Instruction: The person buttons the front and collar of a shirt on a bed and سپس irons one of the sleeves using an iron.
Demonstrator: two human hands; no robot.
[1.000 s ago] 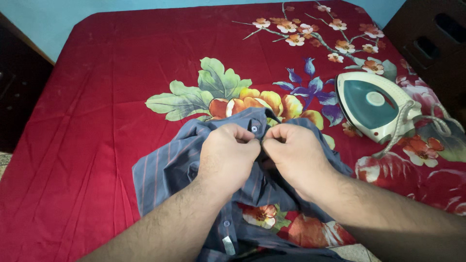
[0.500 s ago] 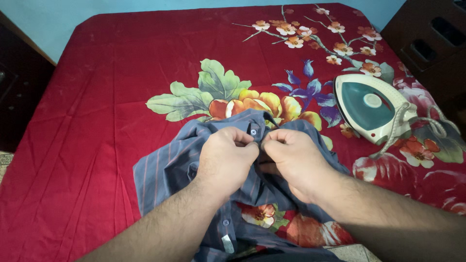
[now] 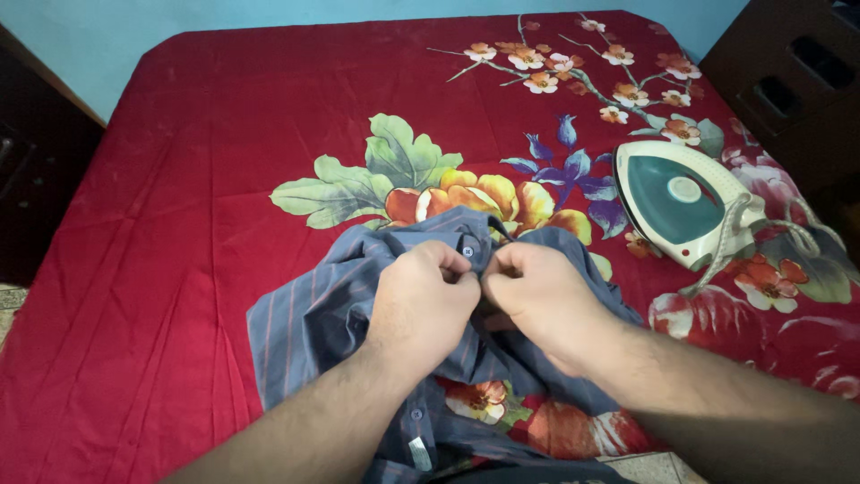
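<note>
Seen from the head camera, the left hand [image 3: 421, 300] and right hand [image 3: 537, 300] pinch the button placket of a blue striped shirt [image 3: 313, 314] lying crumpled on a red floral bedsheet [image 3: 197, 161]. A white-and-teal iron [image 3: 681, 202] rests well to the right, its cord [image 3: 770, 229] coiled beside it.

Shirt [image 3: 313, 314]: thin woven cloth, matt, grey-blue w/ faint red stripes, creased; small glossy plastic buttons [image 3: 468, 252]. Sheet [image 3: 206, 134]: red cloth w/ printed flowers, matt, lightly wrinkled. Iron [image 3: 685, 202]: smooth glossy plastic, cream body w/ teal panel; its cord [image 3: 730, 246] looks braided fabric, pale, matt. Cabinet [image 3: 788, 81]: dark wood, dull finish. Wall [image 3: 81, 36]: flat matt blue.
</note>
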